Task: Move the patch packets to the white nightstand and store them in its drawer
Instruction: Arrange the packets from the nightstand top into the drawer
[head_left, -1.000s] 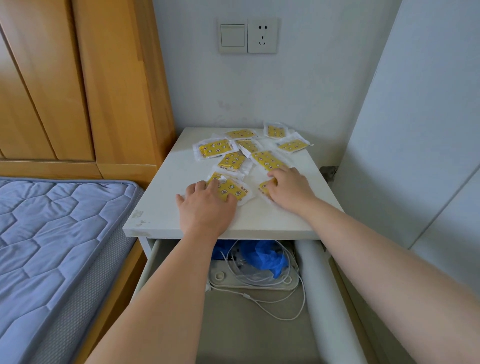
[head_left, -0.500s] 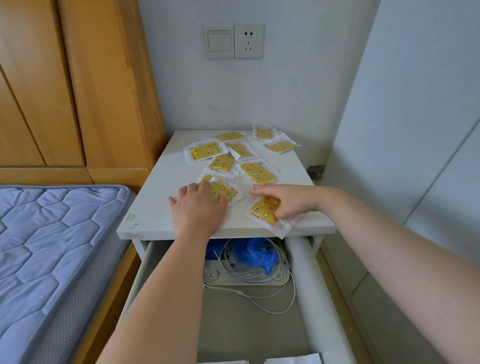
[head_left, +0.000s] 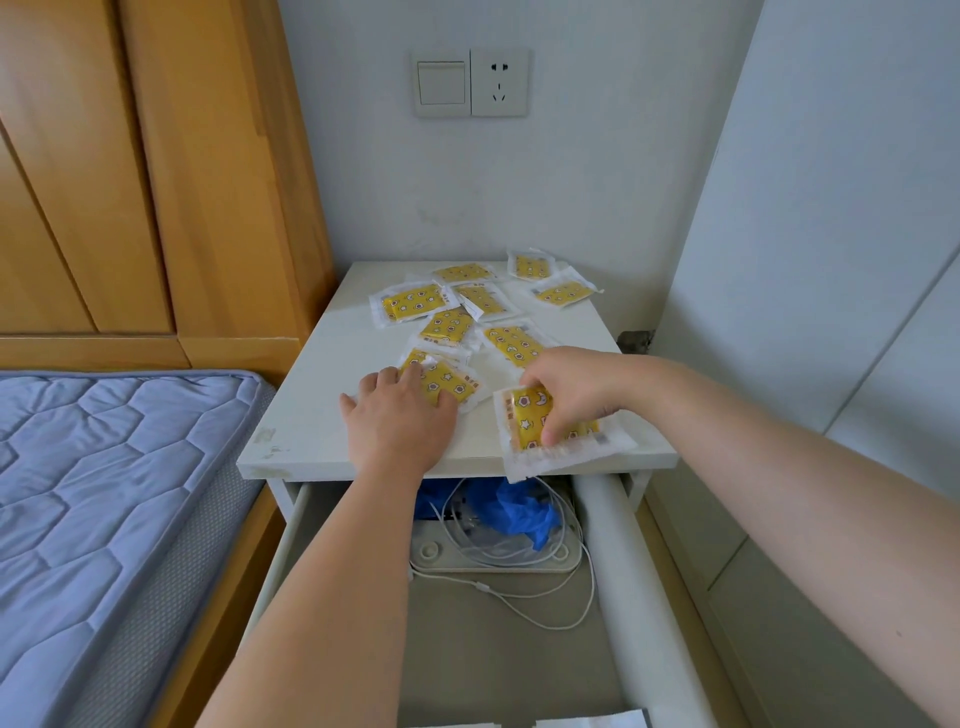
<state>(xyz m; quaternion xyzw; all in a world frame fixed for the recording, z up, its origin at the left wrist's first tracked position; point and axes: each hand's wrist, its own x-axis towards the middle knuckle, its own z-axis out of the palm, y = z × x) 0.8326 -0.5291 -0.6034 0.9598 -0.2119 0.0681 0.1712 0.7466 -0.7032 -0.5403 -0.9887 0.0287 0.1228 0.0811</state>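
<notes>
Packet (head_left: 522, 422) poised over the open drawer (head_left: 628, 571).
Your right hand (head_left: 576, 389) pinches it at the nightstand (head_left: 322, 415) edge, ready to drop; your left hand (head_left: 400, 421), fingers flat, pins a second packet (head_left: 452, 384) for gathering.

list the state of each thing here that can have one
drawer, pulled open
right hand, pinches a packet
pinched packet, overhangs the front edge of the nightstand, above the drawer
left hand, flat, fingers resting on a second packet
other packets, lying loose on the nightstand top
socket, nothing plugged in
</notes>
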